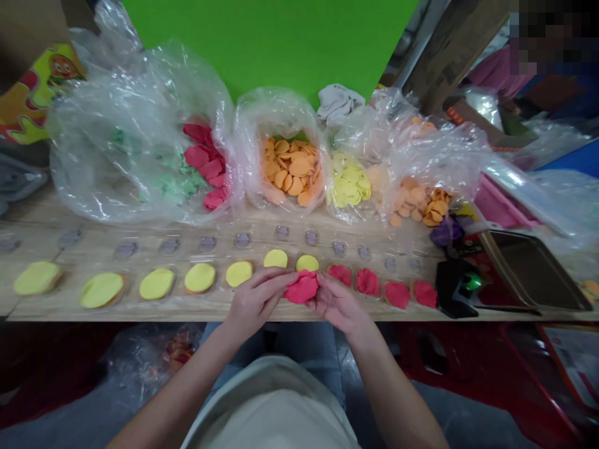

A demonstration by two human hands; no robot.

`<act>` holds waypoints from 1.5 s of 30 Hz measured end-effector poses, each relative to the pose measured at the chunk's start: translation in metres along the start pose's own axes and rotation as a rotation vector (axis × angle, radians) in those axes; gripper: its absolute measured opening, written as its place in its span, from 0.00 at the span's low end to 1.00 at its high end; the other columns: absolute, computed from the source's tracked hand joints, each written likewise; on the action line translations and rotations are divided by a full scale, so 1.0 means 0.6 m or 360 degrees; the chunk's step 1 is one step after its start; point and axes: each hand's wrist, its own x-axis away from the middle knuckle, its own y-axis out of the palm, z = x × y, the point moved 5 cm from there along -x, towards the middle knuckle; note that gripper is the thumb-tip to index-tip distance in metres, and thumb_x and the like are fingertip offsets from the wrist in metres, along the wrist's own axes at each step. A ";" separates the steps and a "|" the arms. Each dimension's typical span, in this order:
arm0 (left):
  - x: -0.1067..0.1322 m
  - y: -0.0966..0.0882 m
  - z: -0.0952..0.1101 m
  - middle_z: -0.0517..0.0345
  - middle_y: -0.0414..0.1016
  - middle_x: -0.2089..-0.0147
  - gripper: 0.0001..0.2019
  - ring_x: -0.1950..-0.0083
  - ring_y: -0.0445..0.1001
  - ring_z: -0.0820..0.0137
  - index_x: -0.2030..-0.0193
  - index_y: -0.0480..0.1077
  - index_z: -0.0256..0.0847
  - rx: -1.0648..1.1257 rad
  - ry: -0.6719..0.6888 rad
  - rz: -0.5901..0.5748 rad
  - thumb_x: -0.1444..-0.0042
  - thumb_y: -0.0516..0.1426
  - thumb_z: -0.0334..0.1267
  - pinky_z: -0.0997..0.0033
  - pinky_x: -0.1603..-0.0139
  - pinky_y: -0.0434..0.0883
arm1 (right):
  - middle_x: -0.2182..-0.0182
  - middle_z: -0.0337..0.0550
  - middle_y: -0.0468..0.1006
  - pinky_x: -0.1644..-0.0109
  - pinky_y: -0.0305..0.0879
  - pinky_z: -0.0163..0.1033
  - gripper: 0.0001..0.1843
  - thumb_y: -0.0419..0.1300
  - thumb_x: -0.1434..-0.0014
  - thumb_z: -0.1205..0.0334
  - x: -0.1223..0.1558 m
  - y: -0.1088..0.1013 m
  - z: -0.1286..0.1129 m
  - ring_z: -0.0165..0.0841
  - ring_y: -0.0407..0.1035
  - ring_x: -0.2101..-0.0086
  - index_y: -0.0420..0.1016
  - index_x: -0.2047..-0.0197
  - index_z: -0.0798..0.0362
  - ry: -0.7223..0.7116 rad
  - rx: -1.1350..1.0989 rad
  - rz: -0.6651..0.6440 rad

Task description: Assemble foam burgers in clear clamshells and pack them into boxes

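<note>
Between my two hands is a red, petal-edged soft piece (302, 287), held above the front edge of the table. My left hand (256, 299) pinches its left side, and my right hand (337, 302) grips its right side. Just behind it lies a yellow round piece (307, 262) in a clear case. More yellow discs (199, 277) sit in a row of open clear cases to the left. On the right, several cases hold red petal-edged pieces (367, 282) on top. What lies under the red pieces is hidden.
Behind the row stand clear bags with red pieces (206, 156), orange discs (294, 168), yellow pieces (350, 185) and green pieces (173, 178). A black device (456, 287) with a green light and a dark tray (533, 268) lie right. A person (503, 68) is at the upper right.
</note>
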 end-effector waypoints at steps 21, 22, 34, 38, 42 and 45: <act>0.013 0.013 -0.044 0.53 0.71 0.56 0.25 0.64 0.71 0.70 0.42 0.60 0.43 0.0437 -0.0675 -0.0438 0.47 0.54 0.44 0.72 0.64 0.69 | 0.73 0.40 0.73 0.66 0.64 0.37 0.14 0.52 0.43 0.60 -0.068 -0.021 -0.074 0.32 0.68 0.71 0.67 0.53 0.54 -0.0891 0.1765 0.0418; 0.010 0.015 -0.039 0.54 0.71 0.55 0.26 0.63 0.71 0.69 0.40 0.58 0.44 0.0300 -0.0599 -0.0481 0.47 0.54 0.43 0.71 0.61 0.69 | 0.70 0.43 0.74 0.63 0.64 0.38 0.13 0.52 0.42 0.62 -0.073 -0.018 -0.074 0.33 0.69 0.69 0.68 0.55 0.54 -0.0944 0.1952 0.0457; -0.039 0.084 -0.052 0.45 0.73 0.58 0.38 0.66 0.72 0.62 0.33 0.36 0.39 -0.0936 -0.0376 -0.0940 0.49 0.50 0.39 0.71 0.68 0.64 | 0.44 0.53 0.63 0.43 0.52 0.52 0.19 0.48 0.39 0.65 -0.011 -0.021 -0.052 0.45 0.50 0.42 0.66 0.45 0.56 -0.1106 0.2856 0.0814; -0.034 0.086 -0.039 0.42 0.72 0.53 0.37 0.66 0.73 0.63 0.33 0.36 0.39 -0.0973 -0.0334 -0.0894 0.48 0.50 0.38 0.72 0.69 0.63 | 0.37 0.52 0.50 0.40 0.42 0.59 0.27 0.49 0.39 0.51 -0.006 -0.015 -0.023 0.52 0.34 0.38 0.61 0.41 0.55 -0.1033 0.3017 0.0805; -0.033 0.082 -0.025 0.42 0.75 0.59 0.36 0.64 0.74 0.60 0.33 0.36 0.36 -0.1068 -0.0245 -0.0799 0.46 0.48 0.37 0.69 0.67 0.64 | 0.37 0.52 0.48 0.40 0.38 0.60 0.28 0.50 0.40 0.49 -0.013 -0.011 -0.018 0.51 0.32 0.38 0.61 0.41 0.55 -0.0973 0.3051 0.0806; -0.041 0.084 -0.036 0.38 0.74 0.56 0.38 0.64 0.74 0.59 0.33 0.35 0.36 -0.1123 -0.0295 -0.0856 0.47 0.50 0.39 0.68 0.67 0.65 | 0.37 0.53 0.49 0.39 0.39 0.59 0.29 0.49 0.40 0.49 -0.009 -0.008 -0.018 0.50 0.32 0.37 0.60 0.41 0.56 -0.0993 0.3043 0.0809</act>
